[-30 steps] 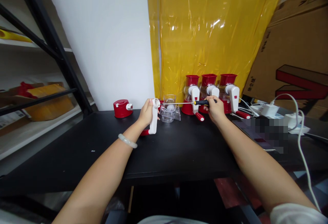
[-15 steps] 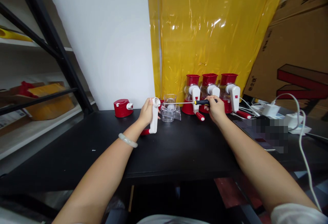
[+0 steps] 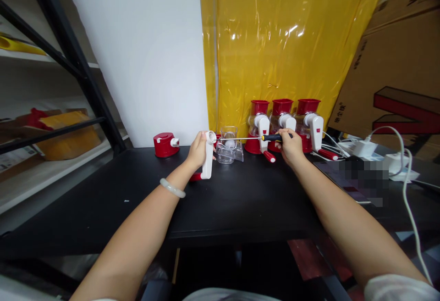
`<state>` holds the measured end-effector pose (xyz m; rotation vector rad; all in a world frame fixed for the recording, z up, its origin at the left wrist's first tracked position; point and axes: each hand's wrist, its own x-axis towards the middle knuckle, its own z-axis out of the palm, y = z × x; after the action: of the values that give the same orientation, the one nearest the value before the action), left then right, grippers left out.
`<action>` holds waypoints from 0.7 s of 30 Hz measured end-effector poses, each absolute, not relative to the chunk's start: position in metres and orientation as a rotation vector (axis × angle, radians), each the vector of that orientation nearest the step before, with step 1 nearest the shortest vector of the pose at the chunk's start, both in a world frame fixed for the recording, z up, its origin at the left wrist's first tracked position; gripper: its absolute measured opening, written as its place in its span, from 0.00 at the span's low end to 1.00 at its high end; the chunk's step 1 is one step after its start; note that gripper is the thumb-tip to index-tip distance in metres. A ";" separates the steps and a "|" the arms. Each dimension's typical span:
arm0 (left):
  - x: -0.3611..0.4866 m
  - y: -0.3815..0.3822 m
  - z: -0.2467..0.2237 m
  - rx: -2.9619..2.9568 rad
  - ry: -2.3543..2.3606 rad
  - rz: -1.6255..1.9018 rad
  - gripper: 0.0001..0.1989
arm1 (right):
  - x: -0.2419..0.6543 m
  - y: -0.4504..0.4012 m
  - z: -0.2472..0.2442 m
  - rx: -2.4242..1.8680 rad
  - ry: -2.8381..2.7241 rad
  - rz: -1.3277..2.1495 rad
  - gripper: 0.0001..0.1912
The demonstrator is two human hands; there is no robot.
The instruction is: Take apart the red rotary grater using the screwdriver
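My left hand (image 3: 197,150) is closed around a white crank handle (image 3: 207,161) with a red grip, held upright above the black table. In my right hand (image 3: 290,144) is a screwdriver (image 3: 271,137) with a black and yellow handle, lying level. Its long shaft points left, and the tip meets the round top end of the crank handle; whether it sits in a screw I cannot tell. Behind the shaft stands a clear plastic grater body (image 3: 227,152). A red base (image 3: 165,145) with a white knob rests left of my left hand.
Red and white rotary graters (image 3: 282,119) line the back right of the black table (image 3: 227,209). Further right lie a tablet (image 3: 338,181), white chargers (image 3: 364,147) and cables. A large cardboard box (image 3: 395,67) leans behind them. Shelves with a black frame (image 3: 65,39) stand on the left.
The whole view has shifted very slightly. Both hands keep the same hold, and the screwdriver tip stays at the top end of the crank handle.
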<state>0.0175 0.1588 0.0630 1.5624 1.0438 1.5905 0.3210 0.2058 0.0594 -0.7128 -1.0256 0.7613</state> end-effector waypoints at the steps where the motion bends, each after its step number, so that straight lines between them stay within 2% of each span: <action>1: 0.017 0.159 0.063 1.564 1.046 1.590 0.26 | 0.321 0.206 0.060 -0.714 -1.024 0.762 0.07; 21: 0.016 0.157 0.064 1.627 1.090 1.595 0.26 | 0.321 0.204 0.061 -0.728 -1.025 0.770 0.08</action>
<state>0.0164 0.1567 0.0641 1.6267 1.0903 1.5952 0.3210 0.2044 0.0608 -0.7285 -1.0245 0.7701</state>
